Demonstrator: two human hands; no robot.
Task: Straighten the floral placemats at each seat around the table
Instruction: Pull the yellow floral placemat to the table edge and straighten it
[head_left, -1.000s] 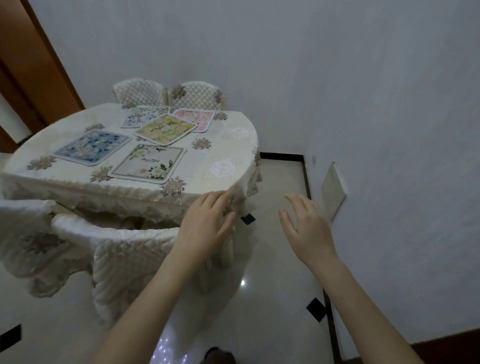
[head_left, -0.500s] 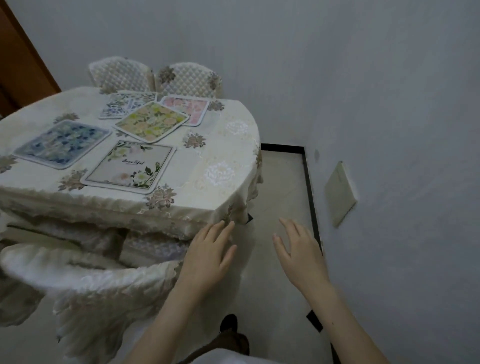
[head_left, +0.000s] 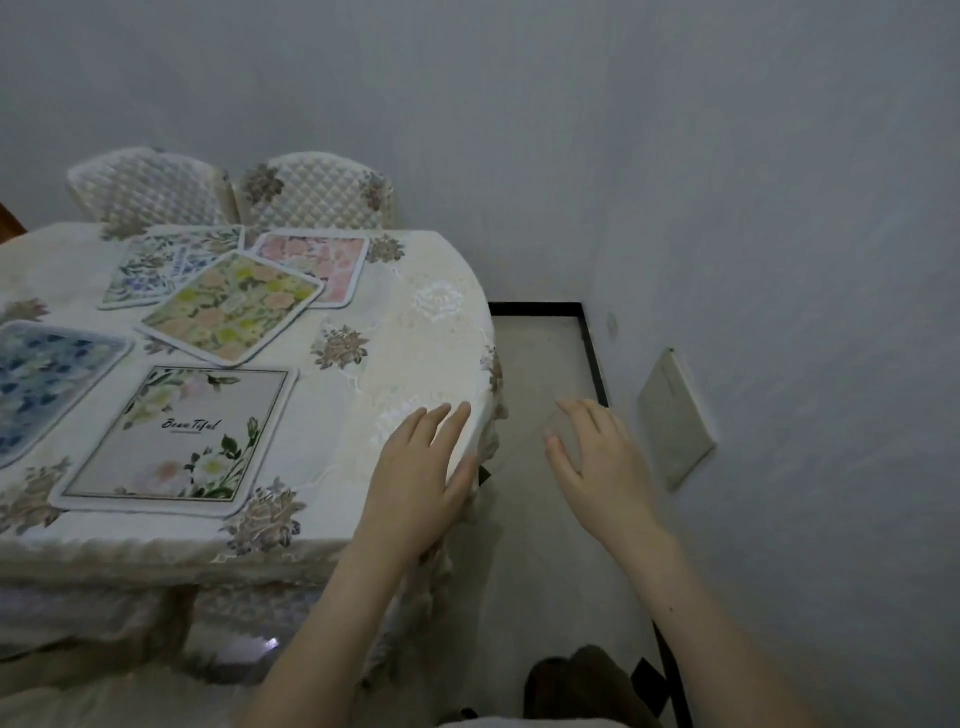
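Observation:
Several floral placemats lie crooked on the cream-clothed table (head_left: 426, 338). A white "Beautiful" mat (head_left: 176, 436) is nearest. A blue mat (head_left: 47, 379) lies at the left edge. A yellow-green mat (head_left: 234, 306) sits askew over a blue-and-white mat (head_left: 166, 265) and a pink mat (head_left: 322, 260). My left hand (head_left: 415, 483) hovers open over the table's right corner, right of the white mat. My right hand (head_left: 597, 467) is open over the floor, beyond the table's edge. Neither hand holds anything.
Two quilted chair backs (head_left: 317, 192) stand at the far side of the table. A covered chair (head_left: 104, 691) is tucked in at the near side. The wall (head_left: 727, 208) is close on the right, with a white panel (head_left: 675, 421) on it. A narrow strip of floor (head_left: 540, 364) runs between.
I have come closer to the table and the view has tilted down. My left hand has moved from below the edge to over the table's right corner; the right hand has kept alongside.

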